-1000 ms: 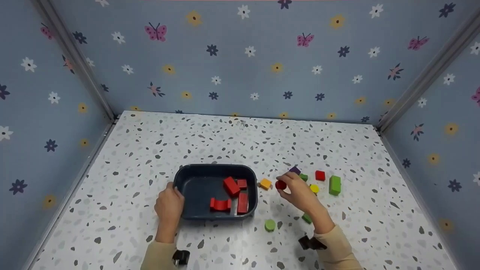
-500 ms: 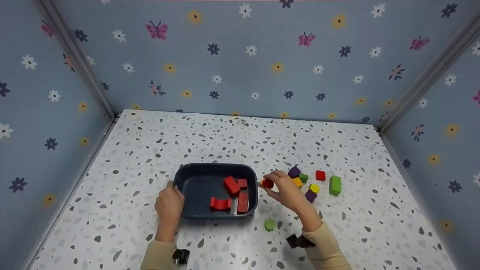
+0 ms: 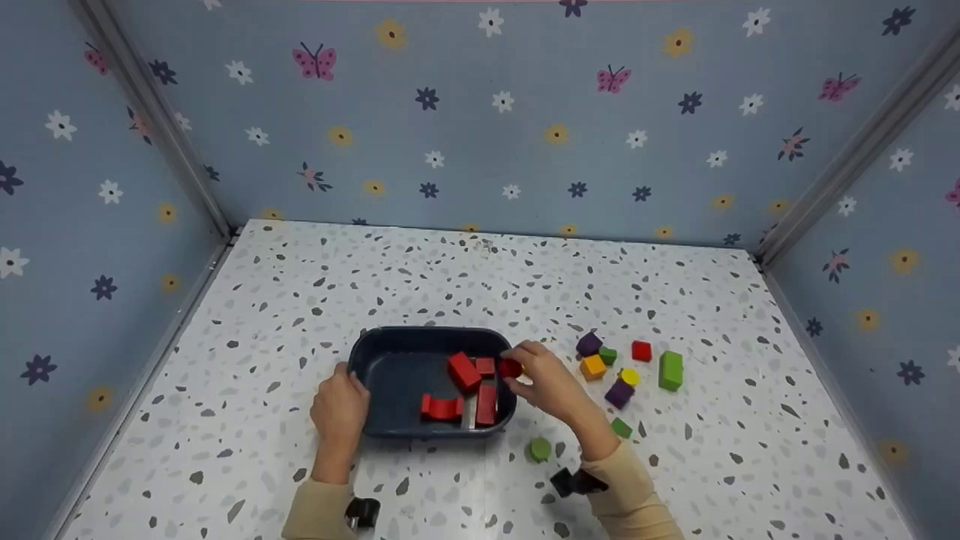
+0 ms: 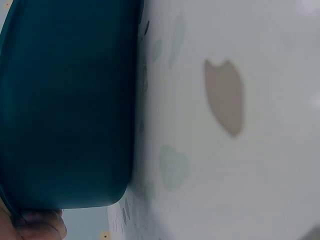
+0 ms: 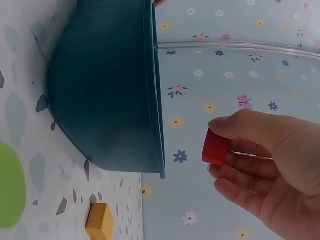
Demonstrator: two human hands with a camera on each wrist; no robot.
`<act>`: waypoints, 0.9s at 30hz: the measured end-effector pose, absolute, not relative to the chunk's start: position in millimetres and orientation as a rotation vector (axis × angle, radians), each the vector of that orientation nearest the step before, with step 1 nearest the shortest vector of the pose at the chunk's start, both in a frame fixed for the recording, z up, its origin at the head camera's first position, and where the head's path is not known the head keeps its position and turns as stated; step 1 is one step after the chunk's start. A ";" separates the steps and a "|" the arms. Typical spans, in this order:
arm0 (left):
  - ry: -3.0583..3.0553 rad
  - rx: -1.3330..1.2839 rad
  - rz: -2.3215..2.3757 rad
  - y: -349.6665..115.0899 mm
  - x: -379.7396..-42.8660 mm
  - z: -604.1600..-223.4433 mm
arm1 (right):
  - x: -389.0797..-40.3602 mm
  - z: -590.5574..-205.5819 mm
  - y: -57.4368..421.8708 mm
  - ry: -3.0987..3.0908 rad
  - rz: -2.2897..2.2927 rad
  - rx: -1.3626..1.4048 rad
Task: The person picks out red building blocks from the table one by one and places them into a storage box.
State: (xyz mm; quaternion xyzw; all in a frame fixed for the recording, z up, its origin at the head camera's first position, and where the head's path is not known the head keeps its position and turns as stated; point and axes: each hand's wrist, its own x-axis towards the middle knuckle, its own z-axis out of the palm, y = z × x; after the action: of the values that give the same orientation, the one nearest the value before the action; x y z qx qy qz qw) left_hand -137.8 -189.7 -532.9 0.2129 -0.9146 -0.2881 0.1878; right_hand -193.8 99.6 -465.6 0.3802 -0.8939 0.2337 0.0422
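Note:
My left hand [image 3: 339, 411] grips the left rim of a dark blue plastic tub [image 3: 397, 337]; its fingers curl over the edge in the left wrist view. Inside the tub lie several red blocks, among them a red arch block [image 3: 442, 407] and a long red block [image 3: 486, 405]. My right hand [image 3: 551, 382] pinches a small red cylinder block [image 5: 215, 148] between thumb and fingers. In the head view it overlaps the tub's right rim; in the right wrist view it is held above rim height. An orange block [image 5: 100, 221] sits beside the tub, mostly hidden by my right hand from above.
Right of the tub are loose blocks: a green cylinder [image 3: 539, 449], an orange cube [image 3: 592, 367], a purple block [image 3: 620, 393], a yellow cylinder [image 3: 629, 376], a red cube [image 3: 641, 351] and a long green block [image 3: 671, 370]. Flower-patterned walls [image 3: 480, 112] enclose the speckled table [image 3: 420, 285].
My right hand has carried the red cylinder block leftward, from among the loose blocks to the tub's right rim. My left hand and the tub have stayed in place.

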 end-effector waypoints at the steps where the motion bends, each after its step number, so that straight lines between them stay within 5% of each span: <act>1: -2.571 0.598 -0.810 -189.9 -137.9 -533.2 | -193.9 -465.8 97.1 -2.739 0.727 1.168; 27: -2.567 0.596 -0.803 -189.5 -138.1 -533.3 | -195.9 -484.4 47.4 -2.697 0.702 1.304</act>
State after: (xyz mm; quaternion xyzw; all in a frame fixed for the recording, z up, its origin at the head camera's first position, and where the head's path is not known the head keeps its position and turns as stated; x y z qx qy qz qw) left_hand -138.1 -189.5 -533.3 0.2123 -0.9144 -0.2862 0.1922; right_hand -195.9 47.4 -484.4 0.4237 -0.8760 0.2279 0.0324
